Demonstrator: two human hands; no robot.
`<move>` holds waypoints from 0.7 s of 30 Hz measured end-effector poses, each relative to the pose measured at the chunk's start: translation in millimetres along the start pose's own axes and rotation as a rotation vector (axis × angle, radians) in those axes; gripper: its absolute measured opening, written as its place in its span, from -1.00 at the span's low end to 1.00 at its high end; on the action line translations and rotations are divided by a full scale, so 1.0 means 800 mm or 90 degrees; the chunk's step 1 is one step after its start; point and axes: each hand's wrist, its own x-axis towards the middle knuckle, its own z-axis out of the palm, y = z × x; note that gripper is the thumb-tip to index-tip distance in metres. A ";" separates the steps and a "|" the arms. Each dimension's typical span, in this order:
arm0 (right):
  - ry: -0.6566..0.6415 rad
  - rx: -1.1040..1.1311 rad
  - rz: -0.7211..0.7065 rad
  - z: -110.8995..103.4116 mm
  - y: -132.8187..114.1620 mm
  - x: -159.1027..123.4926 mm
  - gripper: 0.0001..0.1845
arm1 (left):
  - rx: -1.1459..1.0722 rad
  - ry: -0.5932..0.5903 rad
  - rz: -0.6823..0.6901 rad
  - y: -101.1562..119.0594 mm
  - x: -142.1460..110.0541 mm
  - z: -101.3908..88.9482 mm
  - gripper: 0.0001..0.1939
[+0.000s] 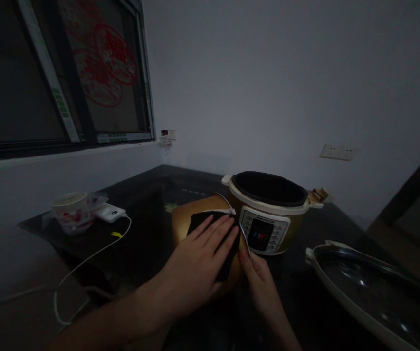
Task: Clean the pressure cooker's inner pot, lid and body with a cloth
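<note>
A gold-coloured inner pot with a thin metal rim is tilted on its side in front of me, its outer wall towards me. My left hand holds a black cloth against that wall, fingers stretched flat over it. At the pot's right edge, my right hand grips the rim, the thumb on the gold side and the other fingers largely hidden. Just behind stands a gold and white electric cooker, open at the top with a dark inside and a control panel in front.
A large glass lid with a pale rim lies at the right on the dark table. To the left are a plastic-wrapped tub and a white device with a cable. A window and wall sockets are beyond.
</note>
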 end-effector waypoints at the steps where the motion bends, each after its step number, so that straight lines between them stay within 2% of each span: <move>1: 0.017 -0.011 -0.002 0.000 0.002 -0.001 -0.47 | 0.014 0.010 0.014 0.006 -0.005 0.006 -0.19; 5: 0.032 -0.028 0.005 -0.001 0.005 -0.003 -0.47 | 0.013 0.018 0.021 0.001 -0.013 0.012 -0.12; 9: -0.003 -0.011 0.009 -0.003 0.003 -0.002 -0.46 | -0.069 0.001 -0.079 -0.036 0.007 -0.005 -0.24; 12: -0.012 0.002 0.023 -0.005 0.002 -0.003 -0.46 | -0.202 -0.011 -0.149 -0.076 0.027 -0.016 -0.45; 15: 0.006 0.010 0.030 -0.004 0.000 -0.007 -0.45 | -0.409 -0.046 -0.136 -0.112 0.037 -0.017 -0.55; 17: 0.025 0.004 0.037 -0.003 -0.001 -0.008 -0.44 | -0.501 -0.043 -0.134 -0.127 0.039 -0.013 -0.58; 21: 0.035 -0.015 0.033 -0.002 -0.001 -0.008 -0.42 | -0.562 0.006 -0.163 -0.144 0.040 0.005 -0.62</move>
